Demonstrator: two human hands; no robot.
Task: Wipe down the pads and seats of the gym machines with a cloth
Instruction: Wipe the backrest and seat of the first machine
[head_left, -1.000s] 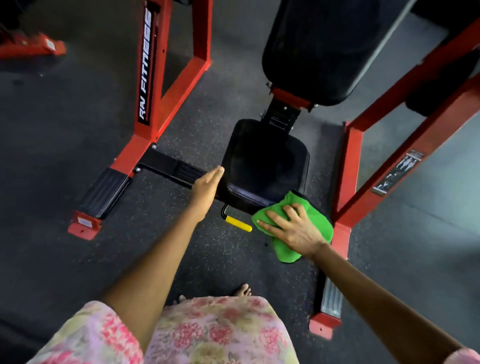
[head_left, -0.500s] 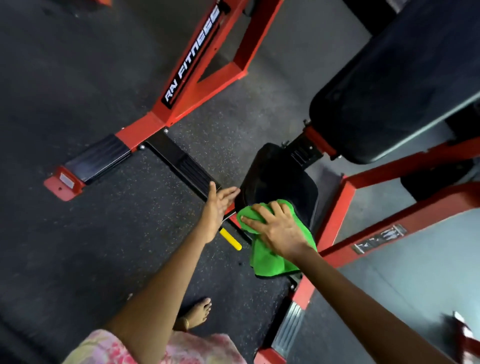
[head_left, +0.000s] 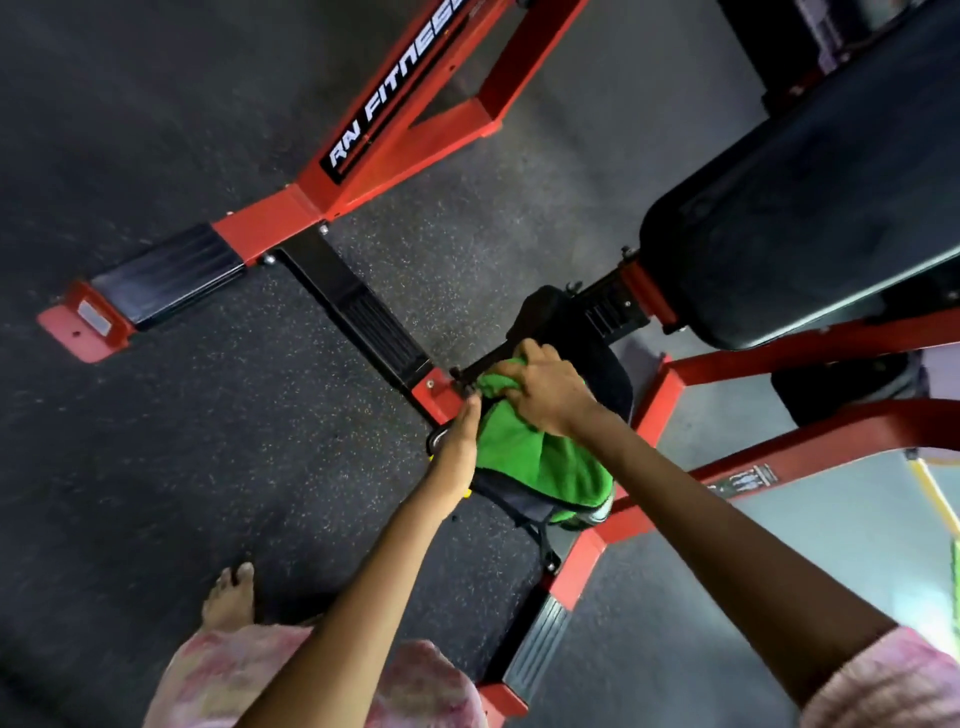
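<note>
Head view: my right hand (head_left: 545, 397) bunches the green cloth (head_left: 540, 462) over the seat (head_left: 608, 369). My left hand (head_left: 460, 441), fingers straight, presses its left edge; unwiped seat lies beyond the right hand, toward the back pad (head_left: 810, 218).

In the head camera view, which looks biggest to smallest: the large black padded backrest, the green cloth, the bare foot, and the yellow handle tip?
1. Large black padded backrest, by far the biggest.
2. Green cloth.
3. Bare foot, partly hidden by the dress.
4. Yellow handle tip, only a sliver showing beside the left hand.
</note>
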